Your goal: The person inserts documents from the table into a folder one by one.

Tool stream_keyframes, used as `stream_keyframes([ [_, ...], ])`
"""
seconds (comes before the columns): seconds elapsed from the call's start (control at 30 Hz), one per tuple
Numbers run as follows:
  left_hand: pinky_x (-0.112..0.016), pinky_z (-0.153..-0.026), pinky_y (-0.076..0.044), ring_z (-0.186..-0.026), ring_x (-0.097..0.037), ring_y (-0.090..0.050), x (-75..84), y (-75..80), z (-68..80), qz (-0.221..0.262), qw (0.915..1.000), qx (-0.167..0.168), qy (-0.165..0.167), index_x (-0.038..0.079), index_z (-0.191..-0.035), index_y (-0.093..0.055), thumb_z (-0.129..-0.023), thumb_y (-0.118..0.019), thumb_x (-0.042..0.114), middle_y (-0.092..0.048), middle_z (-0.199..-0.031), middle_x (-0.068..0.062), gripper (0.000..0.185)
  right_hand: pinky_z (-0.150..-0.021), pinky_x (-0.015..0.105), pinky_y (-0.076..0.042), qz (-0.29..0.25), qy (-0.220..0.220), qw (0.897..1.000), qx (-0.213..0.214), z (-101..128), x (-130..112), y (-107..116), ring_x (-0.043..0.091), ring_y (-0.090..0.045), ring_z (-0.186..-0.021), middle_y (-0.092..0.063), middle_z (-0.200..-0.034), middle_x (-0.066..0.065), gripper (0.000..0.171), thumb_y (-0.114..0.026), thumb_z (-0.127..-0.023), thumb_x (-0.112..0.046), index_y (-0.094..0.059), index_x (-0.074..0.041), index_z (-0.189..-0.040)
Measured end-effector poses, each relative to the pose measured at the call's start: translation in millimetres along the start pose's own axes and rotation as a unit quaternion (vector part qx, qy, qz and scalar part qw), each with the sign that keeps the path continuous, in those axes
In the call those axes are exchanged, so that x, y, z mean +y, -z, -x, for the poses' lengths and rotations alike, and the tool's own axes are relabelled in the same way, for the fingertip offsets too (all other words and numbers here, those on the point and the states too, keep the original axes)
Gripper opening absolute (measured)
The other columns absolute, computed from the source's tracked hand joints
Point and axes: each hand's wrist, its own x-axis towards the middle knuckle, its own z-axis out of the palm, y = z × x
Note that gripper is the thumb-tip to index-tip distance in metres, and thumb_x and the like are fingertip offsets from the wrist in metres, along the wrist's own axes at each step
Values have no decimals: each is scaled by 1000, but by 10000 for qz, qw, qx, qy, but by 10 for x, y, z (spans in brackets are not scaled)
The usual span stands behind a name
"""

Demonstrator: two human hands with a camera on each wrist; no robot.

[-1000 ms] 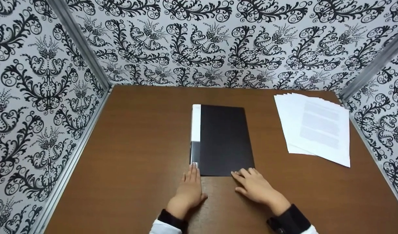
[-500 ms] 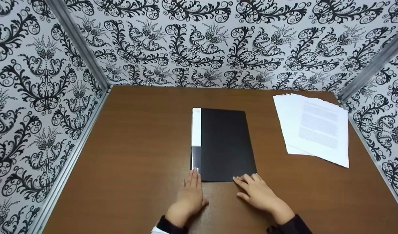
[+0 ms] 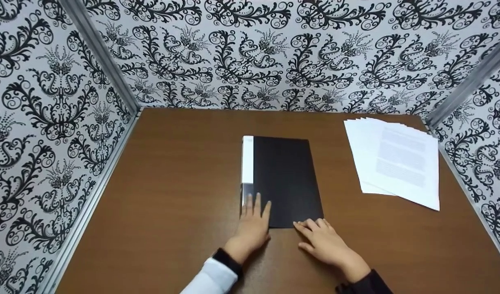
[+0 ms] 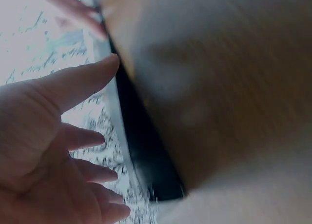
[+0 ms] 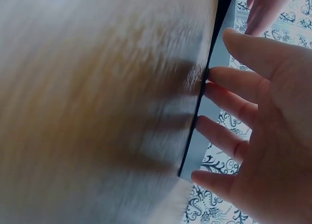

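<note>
A closed black folder [image 3: 290, 175] with a white label strip along its left spine lies flat on the table. My left hand [image 3: 252, 228] is over its near left corner, fingers straight and spread across the spine and cover. In the left wrist view that hand's thumb [image 4: 92, 82] is close to the folder's dark edge [image 4: 141, 151]. My right hand [image 3: 325, 243] has its fingertips at the near right corner. The right wrist view shows these fingers [image 5: 224, 136] lightly bent, tips right at the folder's thin edge [image 5: 207, 87], gripping nothing.
A fanned stack of white printed sheets [image 3: 405, 163] lies at the table's right back. Patterned black-and-white walls [image 3: 266, 53] with grey metal corner posts [image 3: 101, 53] stand behind and at both sides of the brown table [image 3: 180, 179].
The folder slid a little toward me with both hands at its near edge. Since then my left hand has shifted right and forward onto the cover, its fingers spreading. The right hand stays put.
</note>
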Motion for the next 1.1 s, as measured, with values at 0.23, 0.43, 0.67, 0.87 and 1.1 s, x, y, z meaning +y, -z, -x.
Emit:
stream_keyframes([
  [0.23, -53, -114, -29, -142, -50, -21, 124, -37, -144, -403, 9987, -164, 273, 19, -148, -41, -93, -60, 16, -25, -157, -22, 58, -93, 50, -44, 286, -53, 9995, -84, 29, -48, -11, 21, -46, -96, -56, -122, 5, 53, -63, -92, -35, -53, -14, -140],
  [0.43, -54, -114, -28, -142, -52, -19, 183, -66, -138, -371, 9978, -438, 340, 24, -149, -38, -87, -67, 11, -21, -159, -21, 70, -85, 45, -44, 295, -109, 9994, -144, 47, -58, 0, 17, -44, -93, -56, -122, 4, 52, -62, -93, -36, -53, -15, -140],
  [0.67, -55, -113, -28, -138, -55, -26, 164, -91, -132, -528, 9986, -53, 72, 23, -146, -44, -84, -72, 30, -30, -154, -23, 68, -90, 47, -45, 185, -205, 9995, -171, 54, -86, 20, 20, -48, -98, -55, -129, 6, 52, -63, -92, -35, -53, -14, -139],
  [0.87, -54, -112, -32, -137, -56, -27, 149, -106, -120, -449, 9990, 22, -55, 21, -145, -46, -84, -72, 32, -33, -153, -23, 67, -91, 50, -47, 80, -168, 9998, -87, 92, -79, -1, 30, -52, -114, -52, -138, 10, 54, -62, -93, -34, -50, -14, -142],
  [1.1, -56, -106, -38, -133, -56, -34, 178, -130, -124, -540, 9978, 320, -201, 13, -144, -48, -89, -65, 24, -39, -149, -25, 58, -95, 60, -45, -469, -526, 9943, 797, 121, 10, 127, 45, -45, -129, -44, -143, 23, 64, -65, -92, -27, -39, -8, -148],
])
